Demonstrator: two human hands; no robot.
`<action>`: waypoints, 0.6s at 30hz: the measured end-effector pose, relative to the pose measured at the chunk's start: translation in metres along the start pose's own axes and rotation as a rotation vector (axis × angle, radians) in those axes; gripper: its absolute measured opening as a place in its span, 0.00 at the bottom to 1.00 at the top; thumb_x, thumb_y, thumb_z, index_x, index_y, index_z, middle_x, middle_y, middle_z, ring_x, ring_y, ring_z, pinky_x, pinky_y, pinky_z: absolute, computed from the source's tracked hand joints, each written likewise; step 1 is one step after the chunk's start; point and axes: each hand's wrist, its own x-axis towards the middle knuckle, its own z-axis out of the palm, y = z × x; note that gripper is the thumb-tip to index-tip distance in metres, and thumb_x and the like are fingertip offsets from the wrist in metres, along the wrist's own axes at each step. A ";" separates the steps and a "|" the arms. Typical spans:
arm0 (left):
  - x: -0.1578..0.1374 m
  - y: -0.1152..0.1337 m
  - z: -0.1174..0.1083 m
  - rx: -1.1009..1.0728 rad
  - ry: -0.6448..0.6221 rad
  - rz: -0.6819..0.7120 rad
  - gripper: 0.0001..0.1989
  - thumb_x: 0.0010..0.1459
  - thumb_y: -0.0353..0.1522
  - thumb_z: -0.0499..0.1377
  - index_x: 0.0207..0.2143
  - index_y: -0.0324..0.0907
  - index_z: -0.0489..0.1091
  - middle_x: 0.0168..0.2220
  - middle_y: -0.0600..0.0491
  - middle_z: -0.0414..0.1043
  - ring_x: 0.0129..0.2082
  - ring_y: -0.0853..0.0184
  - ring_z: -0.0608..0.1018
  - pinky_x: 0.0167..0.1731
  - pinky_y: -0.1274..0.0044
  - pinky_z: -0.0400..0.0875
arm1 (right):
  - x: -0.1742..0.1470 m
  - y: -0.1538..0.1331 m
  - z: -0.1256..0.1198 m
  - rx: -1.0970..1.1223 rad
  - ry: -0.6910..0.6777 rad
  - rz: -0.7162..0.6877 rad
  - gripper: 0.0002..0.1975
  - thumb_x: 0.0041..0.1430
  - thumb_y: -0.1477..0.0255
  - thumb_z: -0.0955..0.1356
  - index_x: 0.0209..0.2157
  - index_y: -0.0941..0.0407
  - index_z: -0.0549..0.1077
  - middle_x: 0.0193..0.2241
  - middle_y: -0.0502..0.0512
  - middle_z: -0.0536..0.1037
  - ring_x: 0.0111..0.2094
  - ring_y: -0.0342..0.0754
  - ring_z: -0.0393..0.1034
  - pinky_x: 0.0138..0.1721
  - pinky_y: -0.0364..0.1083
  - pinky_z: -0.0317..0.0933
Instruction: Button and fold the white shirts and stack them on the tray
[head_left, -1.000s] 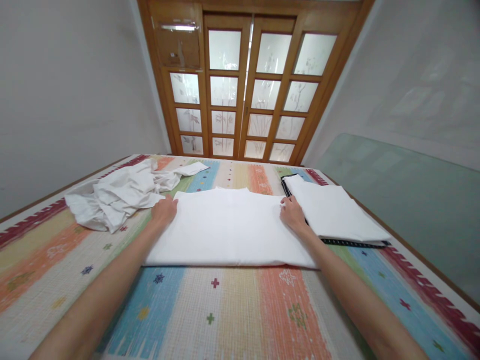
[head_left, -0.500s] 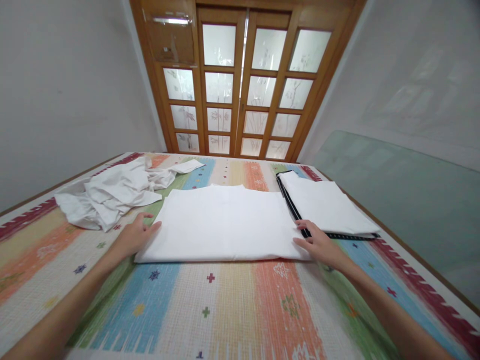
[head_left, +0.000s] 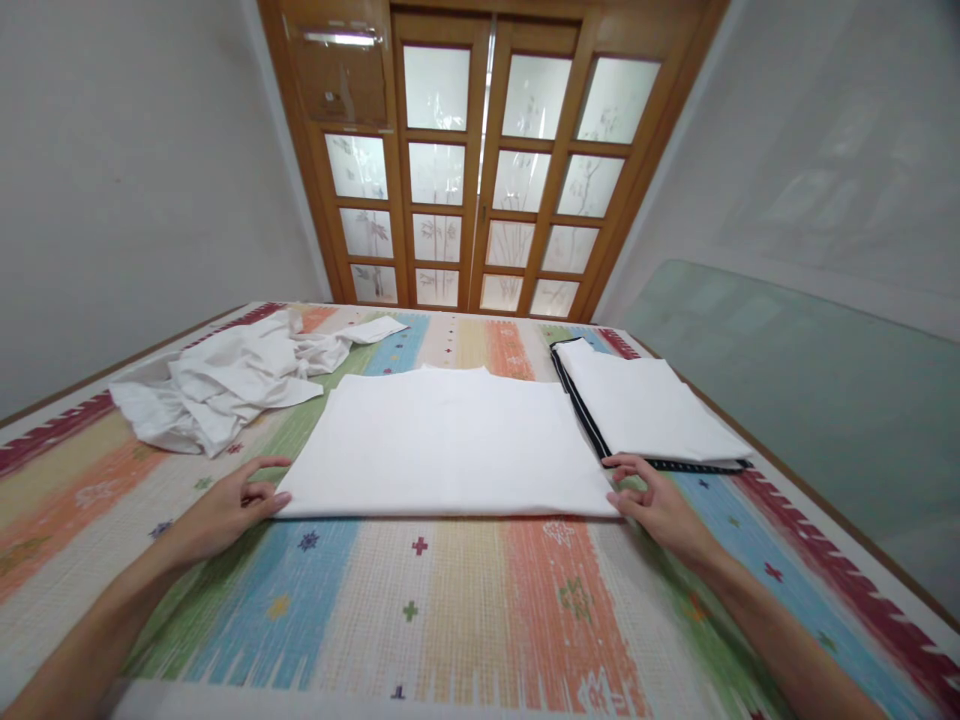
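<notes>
A white garment, folded into a wide flat piece, lies in front of me with its straight edge nearest me. My left hand is at its near left corner, the thumb touching the edge and the index finger stretched out beside it. At the near right corner is my right hand, its thumb against the cloth and its fingers apart from the thumb. Neither hand has cloth visibly gripped. The garment's kind cannot be told from its folded shape.
A crumpled white garment lies at the left. To the right is a folded stack with a white garment over a black, white-edged one. All rest on a colourful striped cover. Wooden glazed doors stand beyond.
Both hands have moved down along the garment's sides toward me, to its near corners. The near edge lies straighter, especially at the right.
</notes>
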 end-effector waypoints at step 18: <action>0.000 0.010 0.025 0.515 0.400 0.372 0.24 0.53 0.46 0.53 0.46 0.40 0.67 0.40 0.45 0.76 0.36 0.57 0.77 0.41 0.65 0.72 | 0.000 -0.024 0.034 -0.720 0.220 -0.452 0.11 0.57 0.72 0.62 0.41 0.57 0.72 0.42 0.61 0.73 0.46 0.56 0.69 0.51 0.55 0.63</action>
